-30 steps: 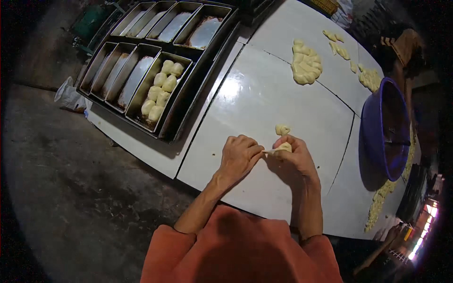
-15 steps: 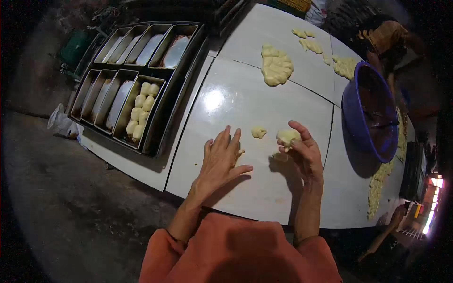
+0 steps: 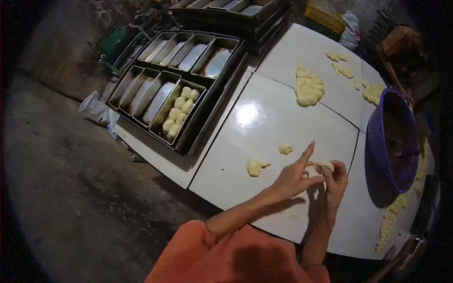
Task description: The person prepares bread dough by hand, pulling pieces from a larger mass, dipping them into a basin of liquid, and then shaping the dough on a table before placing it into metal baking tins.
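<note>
My right hand [image 3: 336, 185] is closed round a small lump of pale dough [image 3: 325, 166] above the white tabletop. My left hand [image 3: 295, 179] is beside it, index finger stretched out and thumb apart, its other fingers partly bent and reaching toward the held lump. Whether they touch the dough is hard to make out. On the table to the left of my hands lies a loose dough piece [image 3: 255, 167] with a thin tail. A smaller dough piece [image 3: 285, 149] lies beyond my left hand.
Several metal loaf pans joined in a rack [image 3: 188, 78] stand at the left; one holds dough balls [image 3: 178, 113]. A big dough mass [image 3: 309, 86] and scraps [image 3: 342, 70] lie farther back. A purple basin [image 3: 375, 141] stands right, near a dough strip [image 3: 389, 221]. Another person's arm [image 3: 392, 70] shows behind.
My left hand has left the table and come across to my right hand, uncovering the tailed dough piece. My right hand's dough is now lower and mostly covered by fingers. The view has shifted left.
</note>
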